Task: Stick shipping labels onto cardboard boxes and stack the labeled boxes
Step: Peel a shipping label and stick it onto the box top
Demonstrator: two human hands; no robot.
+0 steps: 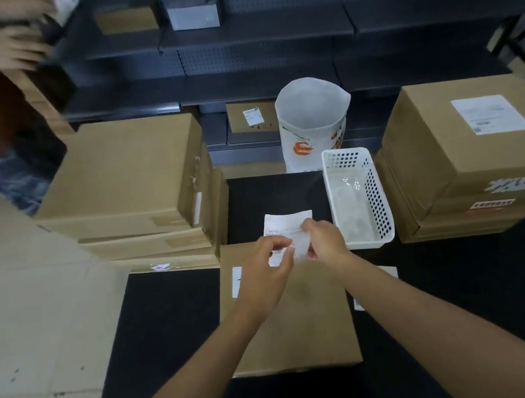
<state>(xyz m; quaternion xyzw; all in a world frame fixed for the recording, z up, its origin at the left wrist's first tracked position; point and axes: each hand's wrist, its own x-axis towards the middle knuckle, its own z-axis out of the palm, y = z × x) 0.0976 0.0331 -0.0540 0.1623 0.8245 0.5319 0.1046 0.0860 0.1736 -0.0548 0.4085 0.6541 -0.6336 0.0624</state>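
White paper shipping label point(289, 234) pinched in both grips, left hand point(266, 260) and right hand point(325, 240), above the flat brown cardboard box point(296, 325) on the black tabletop point(170, 318). Not stuck yet, probably peeling backing. Labeled box stack point(475, 149) at right; unlabeled stack point(124, 173) left.
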